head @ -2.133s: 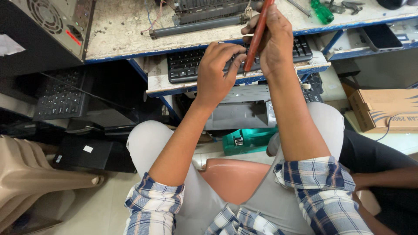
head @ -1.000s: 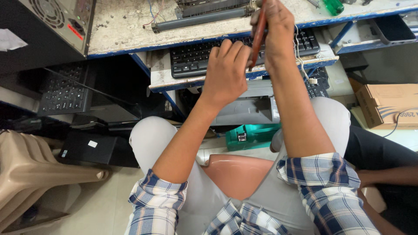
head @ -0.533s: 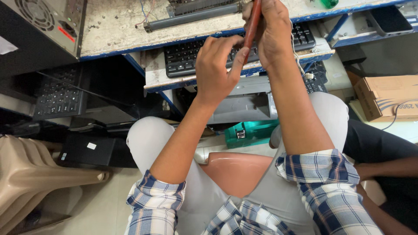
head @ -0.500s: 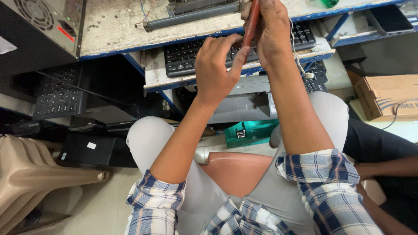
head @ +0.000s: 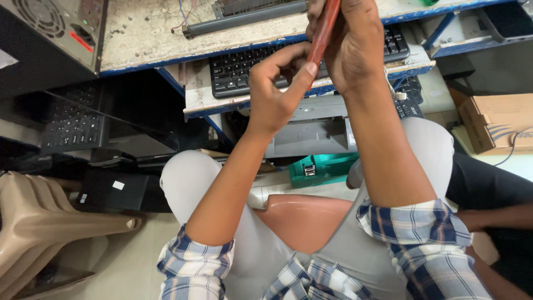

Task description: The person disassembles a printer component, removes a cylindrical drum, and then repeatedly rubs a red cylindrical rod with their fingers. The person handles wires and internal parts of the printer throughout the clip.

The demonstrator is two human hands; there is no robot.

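Red tool handle (head: 323, 29) (tip cut off above) sits gripped in the right hand (head: 355, 44); left hand (head: 275, 91) pinches its lower end.

Red tool handle (head: 325, 25) ran off the top edge with its tip unseen, right hand (head: 352, 44) cropped at the fingers, computer case (head: 47, 33) cut off upper left, cardboard box (head: 499, 119) clipped at right edge.

View: we have one head-worn camera | Facing: steeply down over our lap, close above our fingers (head: 300, 75) | Beyond the fingers: keyboard (head: 239, 64) on its shelf | Below them: knees, brown seat (head: 302, 216) | Overlap: none, single view
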